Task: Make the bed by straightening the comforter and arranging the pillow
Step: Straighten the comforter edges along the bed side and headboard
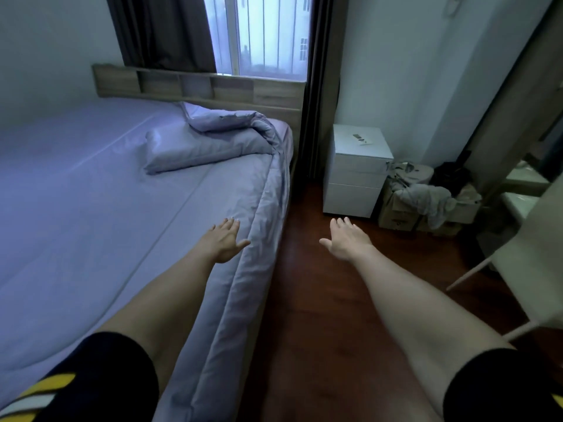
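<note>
Both hands [224, 239] [345, 240] outstretched; comforter [240, 126] bunched.

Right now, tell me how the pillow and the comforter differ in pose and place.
The pillow lies flat on the sheet, while the comforter is bunched in a rumpled heap. The pillow sits nearer the middle of the bed; the comforter is pushed against the headboard at the bed's right edge and overlaps the pillow's far side. Both share the same pale lilac fabric, and neither hand touches them.
</note>
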`<move>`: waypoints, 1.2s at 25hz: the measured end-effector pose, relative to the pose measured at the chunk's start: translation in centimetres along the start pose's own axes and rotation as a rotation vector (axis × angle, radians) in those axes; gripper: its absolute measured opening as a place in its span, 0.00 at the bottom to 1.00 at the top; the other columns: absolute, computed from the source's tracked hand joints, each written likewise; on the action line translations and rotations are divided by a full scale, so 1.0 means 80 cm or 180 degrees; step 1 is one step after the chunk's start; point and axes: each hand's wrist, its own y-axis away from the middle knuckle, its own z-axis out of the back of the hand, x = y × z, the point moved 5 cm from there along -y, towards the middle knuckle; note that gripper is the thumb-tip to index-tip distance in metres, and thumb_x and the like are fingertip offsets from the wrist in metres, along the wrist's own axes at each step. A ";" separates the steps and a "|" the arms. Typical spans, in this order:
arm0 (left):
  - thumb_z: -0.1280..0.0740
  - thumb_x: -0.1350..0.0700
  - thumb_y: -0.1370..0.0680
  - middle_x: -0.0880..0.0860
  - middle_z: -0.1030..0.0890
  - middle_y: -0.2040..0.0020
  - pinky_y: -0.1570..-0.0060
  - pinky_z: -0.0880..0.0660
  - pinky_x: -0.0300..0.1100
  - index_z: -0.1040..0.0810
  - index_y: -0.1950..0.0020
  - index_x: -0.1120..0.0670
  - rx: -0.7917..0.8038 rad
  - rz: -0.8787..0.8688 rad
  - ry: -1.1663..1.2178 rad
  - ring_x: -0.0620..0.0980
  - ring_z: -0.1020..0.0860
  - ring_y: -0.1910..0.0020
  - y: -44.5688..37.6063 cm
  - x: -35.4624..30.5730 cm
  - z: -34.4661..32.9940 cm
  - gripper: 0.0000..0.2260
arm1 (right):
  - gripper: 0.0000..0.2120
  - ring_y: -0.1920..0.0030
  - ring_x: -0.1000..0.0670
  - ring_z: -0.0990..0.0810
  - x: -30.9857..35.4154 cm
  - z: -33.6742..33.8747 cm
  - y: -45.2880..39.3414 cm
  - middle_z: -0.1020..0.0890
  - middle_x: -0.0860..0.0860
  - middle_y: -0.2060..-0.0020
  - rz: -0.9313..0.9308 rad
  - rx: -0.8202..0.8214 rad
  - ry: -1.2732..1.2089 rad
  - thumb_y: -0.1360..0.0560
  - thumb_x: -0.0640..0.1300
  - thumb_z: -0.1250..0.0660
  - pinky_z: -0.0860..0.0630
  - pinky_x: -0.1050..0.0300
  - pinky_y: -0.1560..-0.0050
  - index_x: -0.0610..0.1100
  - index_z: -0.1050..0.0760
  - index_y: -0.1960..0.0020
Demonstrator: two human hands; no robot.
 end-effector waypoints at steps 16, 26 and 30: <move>0.50 0.38 0.19 0.55 0.54 0.20 0.23 0.53 0.51 0.56 0.21 0.57 0.0024 0.0617 0.0167 0.52 0.54 0.21 -0.440 0.065 0.102 0.34 | 0.35 0.21 0.42 0.50 -0.050 0.071 -0.500 0.46 0.42 0.22 0.0527 0.0055 0.0082 0.19 0.58 0.45 0.47 0.48 0.23 0.39 0.52 0.21; 0.49 0.39 0.19 0.55 0.54 0.20 0.23 0.53 0.51 0.56 0.21 0.55 -0.0026 0.1094 0.0326 0.52 0.54 0.21 -0.676 0.142 0.163 0.34 | 0.36 0.21 0.41 0.52 -0.025 0.126 -0.794 0.49 0.43 0.21 0.1014 0.0039 0.0091 0.19 0.59 0.45 0.48 0.47 0.23 0.43 0.54 0.21; 0.48 0.38 0.20 0.57 0.54 0.20 0.23 0.51 0.52 0.58 0.21 0.52 -0.0233 0.1560 0.0535 0.54 0.53 0.21 -0.764 0.185 0.196 0.34 | 0.36 0.21 0.41 0.53 -0.009 0.157 -0.930 0.49 0.44 0.21 0.1367 0.0045 0.0084 0.20 0.59 0.44 0.48 0.47 0.23 0.44 0.55 0.20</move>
